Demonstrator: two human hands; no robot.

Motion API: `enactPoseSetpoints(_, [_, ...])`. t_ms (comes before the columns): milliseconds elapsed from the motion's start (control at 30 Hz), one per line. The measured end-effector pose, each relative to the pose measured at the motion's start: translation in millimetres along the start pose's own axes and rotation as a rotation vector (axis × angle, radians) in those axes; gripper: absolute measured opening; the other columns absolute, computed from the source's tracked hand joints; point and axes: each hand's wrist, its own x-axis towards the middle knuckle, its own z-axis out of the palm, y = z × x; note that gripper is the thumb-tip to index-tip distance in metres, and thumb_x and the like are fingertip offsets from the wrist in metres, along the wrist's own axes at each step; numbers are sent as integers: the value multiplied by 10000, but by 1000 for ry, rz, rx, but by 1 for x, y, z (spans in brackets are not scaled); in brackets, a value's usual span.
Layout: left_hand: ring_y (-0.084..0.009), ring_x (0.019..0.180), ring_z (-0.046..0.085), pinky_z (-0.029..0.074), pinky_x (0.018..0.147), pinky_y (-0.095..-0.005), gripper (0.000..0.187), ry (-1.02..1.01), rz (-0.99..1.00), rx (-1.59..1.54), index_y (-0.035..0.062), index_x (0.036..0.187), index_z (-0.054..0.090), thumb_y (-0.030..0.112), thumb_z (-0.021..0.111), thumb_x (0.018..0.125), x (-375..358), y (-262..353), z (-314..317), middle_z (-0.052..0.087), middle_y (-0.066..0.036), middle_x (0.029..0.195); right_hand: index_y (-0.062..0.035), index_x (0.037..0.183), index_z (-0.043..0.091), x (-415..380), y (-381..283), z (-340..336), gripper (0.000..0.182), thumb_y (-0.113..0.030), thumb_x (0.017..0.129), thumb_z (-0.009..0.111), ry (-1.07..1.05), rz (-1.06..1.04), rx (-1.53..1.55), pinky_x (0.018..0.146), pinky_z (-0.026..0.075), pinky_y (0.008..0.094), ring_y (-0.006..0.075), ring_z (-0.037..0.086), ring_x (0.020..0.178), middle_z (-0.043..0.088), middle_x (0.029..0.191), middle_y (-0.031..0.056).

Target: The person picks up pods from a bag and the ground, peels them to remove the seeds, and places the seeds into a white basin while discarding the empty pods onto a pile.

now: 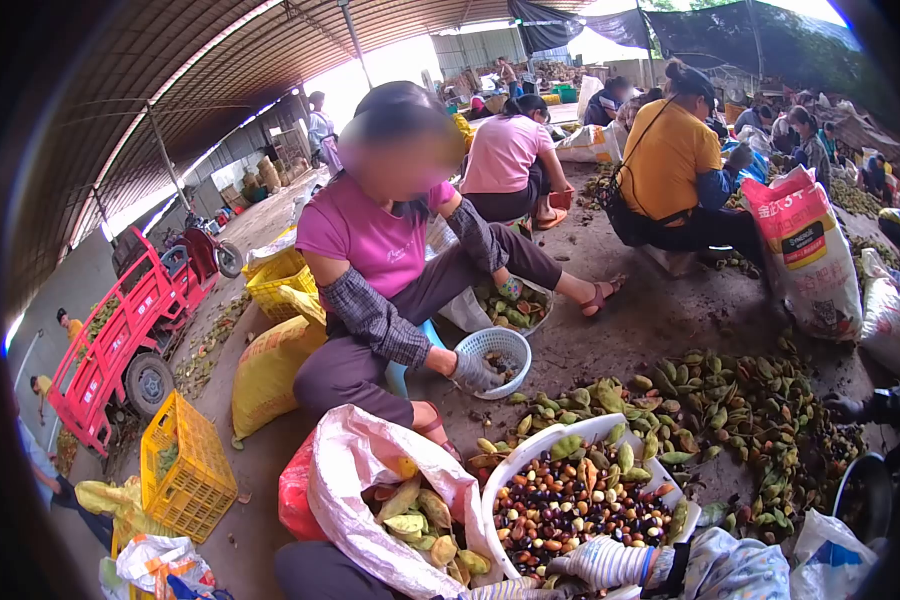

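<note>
My right hand (610, 563), in a striped glove with dark fingertips, is over the near edge of a white basin (499, 490). Its fingers are curled and pressed together; what they hold, if anything, is hidden. Close beside it, my left hand (515, 590) shows only as a strip of glove at the bottom edge, its fingers mostly out of view. Shiny dark, brown and pale seeds (575, 505) fill the basin, with several green pods (625, 458) on top. Left of the basin stands an open white sack (355, 470) holding larger green and brown pods (420, 520).
A person in a pink shirt (385, 240) sits opposite, a gloved hand (478, 372) in a blue basket (508, 346). Pods (740, 410) lie heaped on the floor. Yellow crates (185, 470), a red cart (130, 340), a full sack (800, 250) and other seated people surround this spot.
</note>
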Motion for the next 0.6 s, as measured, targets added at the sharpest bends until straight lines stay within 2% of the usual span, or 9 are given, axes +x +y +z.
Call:
enactPoseSetpoints(100, [-123, 778, 564, 450, 671, -259, 370, 23, 138, 109, 57, 1085, 611, 328, 641, 834, 12, -16, -1, 627, -15, 903, -92, 846, 611, 2, 11, 21, 197, -229, 705, 608, 257, -113, 72, 577, 483, 441, 349, 603, 643, 603, 674, 137])
enactPoseSetpoints(133, [-126, 786, 566, 452, 681, -265, 364, 32, 187, 165, 55, 1086, 612, 317, 639, 835, 14, -19, 0, 629, -15, 914, -84, 867, 612, 4, 14, 24, 247, -232, 670, 636, 210, -105, 92, 604, 495, 424, 334, 617, 675, 616, 708, 133])
enactPoseSetpoints(233, [-136, 811, 573, 459, 711, -280, 346, 66, 336, 336, 50, 1091, 614, 284, 631, 836, 21, -26, -1, 635, -16, 944, -203, 1229, 514, 13, 21, 15, 434, -135, 805, 579, -324, 107, 67, 684, 494, 324, 230, 637, 794, 641, 873, 96])
enactPoseSetpoints(333, [-152, 849, 575, 456, 762, -311, 315, 85, 196, 449, 61, 1097, 615, 245, 598, 842, 29, -28, -9, 642, -48, 948, -85, 884, 612, 4, 5, 14, 287, -252, 655, 658, 124, -76, -45, 599, 496, 421, 327, 621, 669, 618, 705, 123])
enactPoseSetpoints(433, [-164, 883, 573, 446, 798, -318, 300, 127, -40, 540, 74, 1081, 628, 259, 573, 851, 3, 13, 7, 642, -95, 939, -88, 924, 602, 7, 3, 24, 354, -276, 635, 682, 133, -11, -111, 602, 497, 422, 319, 625, 688, 618, 713, 120])
enactPoseSetpoints(467, [-165, 863, 578, 450, 780, -316, 290, 135, 43, 504, 77, 1058, 639, 269, 569, 852, 4, 10, 5, 645, -96, 906, -95, 976, 593, 6, 4, 30, 411, -296, 631, 687, 257, -5, -45, 609, 497, 427, 314, 630, 720, 617, 736, 122])
enactPoseSetpoints(500, [-167, 842, 584, 455, 762, -315, 283, 141, 126, 468, 79, 1035, 649, 280, 565, 854, 10, 3, 4, 647, -97, 874, -84, 1017, 583, 8, 8, 33, 473, -311, 623, 712, 220, 24, -31, 622, 499, 424, 329, 621, 752, 628, 814, 139])
enactPoseSetpoints(567, [-170, 795, 593, 460, 730, -311, 284, 149, 323, 483, 78, 1007, 659, 300, 567, 855, 20, -12, -2, 646, -86, 802, -56, 1068, 587, 1, 2, 18, 460, -292, 695, 714, 260, 14, 396, 651, 501, 394, 317, 622, 774, 634, 866, 150])
enactPoseSetpoints(600, [-172, 768, 596, 462, 717, -310, 291, 150, 439, 535, 73, 1001, 658, 310, 574, 854, 25, -20, -7, 641, -74, 763, -104, 1132, 557, 10, 30, 46, 395, -312, 802, 617, 251, -23, 508, 683, 497, 367, 272, 627, 794, 638, 906, 125])
